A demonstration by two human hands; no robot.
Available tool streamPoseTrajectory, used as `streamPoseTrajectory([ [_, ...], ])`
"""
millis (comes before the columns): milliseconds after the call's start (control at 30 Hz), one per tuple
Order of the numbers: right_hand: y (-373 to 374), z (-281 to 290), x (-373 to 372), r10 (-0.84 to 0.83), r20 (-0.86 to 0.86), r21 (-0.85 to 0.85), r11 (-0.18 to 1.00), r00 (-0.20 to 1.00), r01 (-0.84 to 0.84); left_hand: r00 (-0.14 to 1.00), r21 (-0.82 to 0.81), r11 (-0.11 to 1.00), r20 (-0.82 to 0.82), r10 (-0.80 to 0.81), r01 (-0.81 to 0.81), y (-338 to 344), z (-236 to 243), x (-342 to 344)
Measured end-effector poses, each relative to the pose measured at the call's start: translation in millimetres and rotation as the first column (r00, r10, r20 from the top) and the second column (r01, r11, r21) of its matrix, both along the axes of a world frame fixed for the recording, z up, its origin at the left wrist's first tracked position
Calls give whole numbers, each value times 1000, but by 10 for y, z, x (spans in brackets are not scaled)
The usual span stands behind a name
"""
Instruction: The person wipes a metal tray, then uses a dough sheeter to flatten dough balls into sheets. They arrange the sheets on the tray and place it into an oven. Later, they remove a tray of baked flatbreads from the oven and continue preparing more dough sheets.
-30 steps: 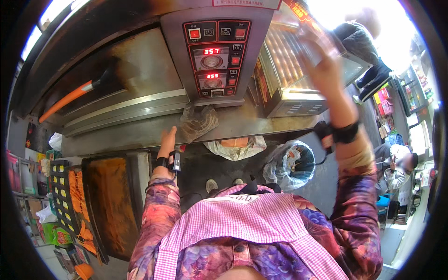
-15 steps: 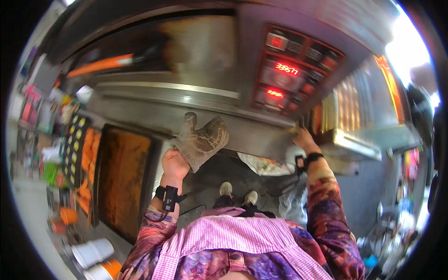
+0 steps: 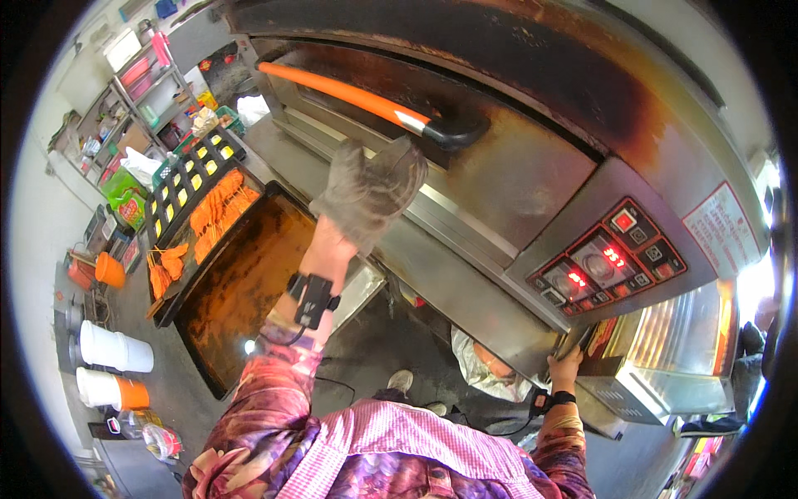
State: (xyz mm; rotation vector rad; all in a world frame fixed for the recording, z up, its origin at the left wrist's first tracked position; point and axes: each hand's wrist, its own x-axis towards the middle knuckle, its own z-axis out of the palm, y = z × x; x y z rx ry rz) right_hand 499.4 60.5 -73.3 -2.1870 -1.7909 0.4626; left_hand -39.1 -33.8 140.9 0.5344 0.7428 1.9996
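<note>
My left hand (image 3: 330, 235) is raised in front of the steel oven, closed on a worn grey oven mitt (image 3: 370, 187); its fingers are hidden under the cloth. Just above the mitt runs the oven door's orange bar handle (image 3: 345, 90), with a black end bracket. Mitt and handle look slightly apart. At the lower right, my right hand (image 3: 566, 367) is closed by the end of the steel ledge (image 3: 465, 279), beside a glass-sided case (image 3: 677, 341). What its fingers hold is too small to make out. A control panel (image 3: 611, 258) with red lit digits is on the oven front.
To the left lies a large black-rimmed baking tray (image 3: 249, 279), stained orange-brown. Beyond it are orange-coated skewers (image 3: 223, 208) and a black moulded tray (image 3: 187, 179) with pale yellow pieces. White buckets (image 3: 116, 348) stand lower left. A white bag (image 3: 486, 366) sits beneath the ledge.
My view has swung left. My left hand has lifted the mitt up toward the orange handle. My right hand stays by the ledge's right end.
</note>
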Motion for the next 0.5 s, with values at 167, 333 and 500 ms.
streamPoseTrajectory([
  [167, -58, -190, -9, -115, -109, -171, 981, 987, 95, 992, -48, 998, 115, 42, -37, 540, -6, -93],
  [333, -449, -118, 330, -121, -131, -143, 984, 984, 102, 986, -102, 994, 156, 60, -45, 913, -83, -77],
  [500, -902, 311, 623, -81, -105, -320, 947, 991, 43, 986, -144, 989, 154, 64, -42, 1034, -138, 5],
])
